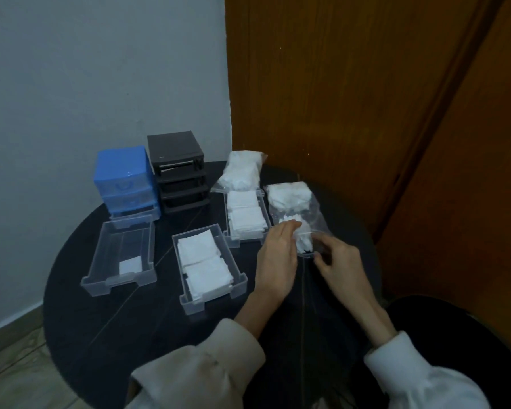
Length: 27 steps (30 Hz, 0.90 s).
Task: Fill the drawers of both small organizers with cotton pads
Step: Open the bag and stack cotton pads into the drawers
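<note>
Head view: your left hand (276, 252) and right hand (338, 259) pinch the bag (292, 208) mouth; cotton pads (303, 245) are soft and light, so pinch their edges.

Left hand (276, 255): forearm in cream sleeve, reaching forward, back of hand up, fingers (289, 227) curled and pinched. Right hand (338, 261): cream-cuffed forearm angled inward, fingers bent in a pinch. Both hands close together, fingertips facing, not touching.

Blue organizer (126, 180) and black organizer (177, 171) stand side by side; three clear drawers (209, 267) lie out, two full of cotton pads (202, 261), one nearly empty.
</note>
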Available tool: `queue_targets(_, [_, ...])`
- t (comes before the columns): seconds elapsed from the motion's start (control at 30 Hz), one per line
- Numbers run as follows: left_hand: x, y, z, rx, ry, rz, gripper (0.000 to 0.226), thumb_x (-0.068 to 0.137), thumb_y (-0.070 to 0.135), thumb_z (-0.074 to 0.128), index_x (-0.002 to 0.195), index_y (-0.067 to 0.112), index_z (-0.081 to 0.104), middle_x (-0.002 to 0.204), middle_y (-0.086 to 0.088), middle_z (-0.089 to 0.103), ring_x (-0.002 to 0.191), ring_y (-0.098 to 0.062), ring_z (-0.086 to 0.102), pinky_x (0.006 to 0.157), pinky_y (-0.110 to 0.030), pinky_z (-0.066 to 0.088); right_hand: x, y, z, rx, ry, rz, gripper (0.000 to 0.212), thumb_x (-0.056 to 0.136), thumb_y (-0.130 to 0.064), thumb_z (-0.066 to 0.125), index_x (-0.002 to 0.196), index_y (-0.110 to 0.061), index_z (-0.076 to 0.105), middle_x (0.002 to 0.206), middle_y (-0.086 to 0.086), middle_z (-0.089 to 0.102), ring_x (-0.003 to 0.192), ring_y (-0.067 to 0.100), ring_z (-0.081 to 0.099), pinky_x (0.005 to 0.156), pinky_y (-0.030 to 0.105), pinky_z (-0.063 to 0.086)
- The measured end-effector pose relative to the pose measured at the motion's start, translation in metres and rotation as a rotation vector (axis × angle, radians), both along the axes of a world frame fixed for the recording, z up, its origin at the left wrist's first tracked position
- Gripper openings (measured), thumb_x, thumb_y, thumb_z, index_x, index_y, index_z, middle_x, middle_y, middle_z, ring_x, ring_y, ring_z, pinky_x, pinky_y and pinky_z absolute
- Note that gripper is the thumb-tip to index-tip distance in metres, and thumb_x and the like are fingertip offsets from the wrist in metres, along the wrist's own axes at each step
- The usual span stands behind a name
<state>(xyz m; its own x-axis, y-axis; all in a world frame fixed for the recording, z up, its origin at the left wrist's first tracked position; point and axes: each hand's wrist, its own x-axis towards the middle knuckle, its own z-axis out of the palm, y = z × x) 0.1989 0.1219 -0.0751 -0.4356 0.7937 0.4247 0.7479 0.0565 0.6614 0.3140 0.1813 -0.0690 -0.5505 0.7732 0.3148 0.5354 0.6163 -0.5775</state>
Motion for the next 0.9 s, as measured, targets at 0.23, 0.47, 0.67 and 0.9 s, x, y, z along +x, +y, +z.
queue_targets(0.23, [0.000,-0.001,-0.001,0.046,-0.022,-0.025,0.029,0.097,0.016,0.044,0.124,0.016,0.054,0.118,-0.004,0.059,0.111,-0.012,0.051,0.089,-0.016,0.036,-0.008,-0.005,0.001,0.097,0.124,-0.025,0.030,0.082,-0.010,0.070,0.111,-0.009,0.065,0.107,0.007,0.068,0.094,0.014,0.063,0.082,0.017,0.042])
queue_targets(0.47, [-0.001,0.001,-0.003,0.035,-0.052,-0.011,0.032,0.099,0.021,0.042,0.130,0.018,0.052,0.124,-0.003,0.056,0.115,-0.009,0.050,0.096,-0.015,0.035,-0.005,-0.004,0.001,0.127,0.131,-0.009,0.016,0.085,-0.008,0.065,0.101,-0.010,0.069,0.093,0.004,0.069,0.079,0.004,0.058,0.073,0.014,0.043])
queue_targets(0.67, [-0.001,0.000,-0.004,0.021,-0.096,-0.049,0.041,0.091,0.022,0.058,0.132,0.021,0.050,0.126,0.000,0.053,0.117,-0.009,0.048,0.099,-0.018,0.035,-0.002,0.001,-0.001,0.079,0.191,-0.012,0.016,0.085,-0.007,0.065,0.099,-0.012,0.070,0.089,0.001,0.070,0.078,0.006,0.063,0.071,0.011,0.043])
queue_targets(0.9, [-0.004,0.002,-0.007,0.016,-0.078,-0.014,0.040,0.093,0.016,0.055,0.132,0.020,0.050,0.128,0.000,0.053,0.119,-0.008,0.047,0.097,-0.011,0.030,0.002,0.004,-0.003,0.025,0.190,-0.068,0.011,0.084,-0.009,0.067,0.093,-0.012,0.071,0.086,0.002,0.070,0.074,0.006,0.062,0.071,0.007,0.039])
